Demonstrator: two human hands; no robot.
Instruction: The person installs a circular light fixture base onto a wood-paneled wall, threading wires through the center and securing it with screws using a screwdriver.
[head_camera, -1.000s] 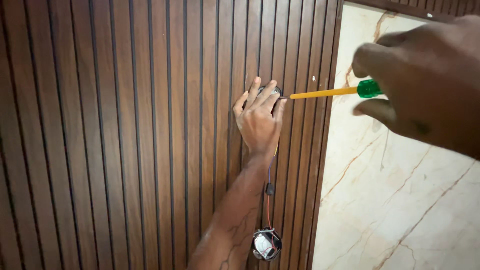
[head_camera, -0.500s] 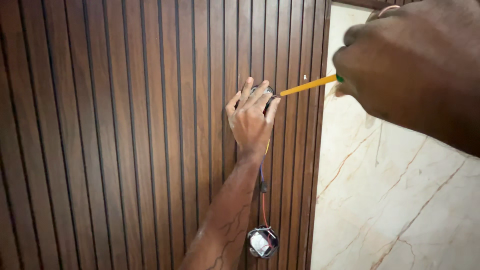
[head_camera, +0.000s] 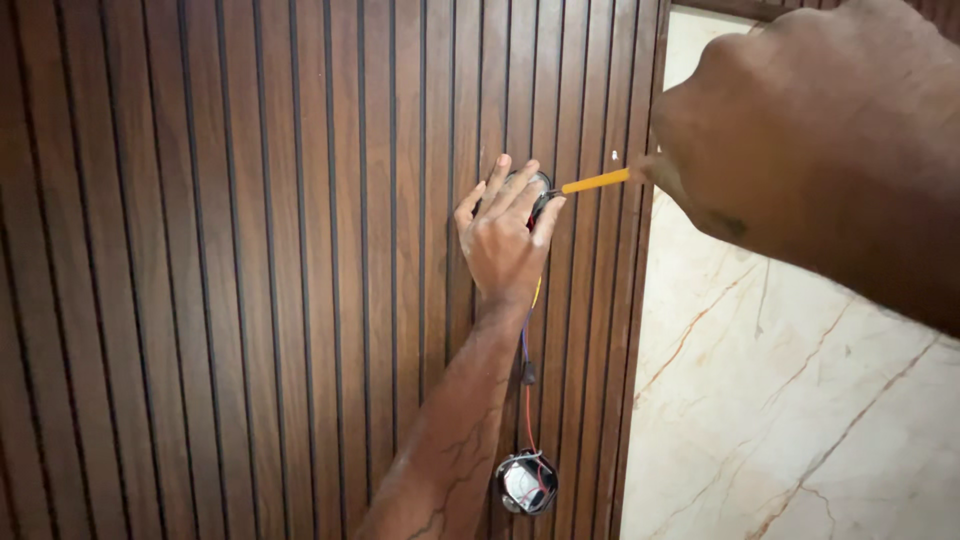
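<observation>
Your left hand (head_camera: 505, 240) is pressed flat against the dark brown fluted wooden wall panel (head_camera: 250, 270), its fingers (head_camera: 520, 190) spread over a small round dark fitting (head_camera: 538, 190) set in the panel. Your right hand (head_camera: 810, 150), close to the camera, is clenched around a screwdriver with a yellow shaft (head_camera: 595, 182), tip at the fitting's edge. Red and blue wires (head_camera: 527, 380) hang down to a round metal fixture (head_camera: 525, 484). A cream marble slab (head_camera: 790, 400) adjoins the panel.
</observation>
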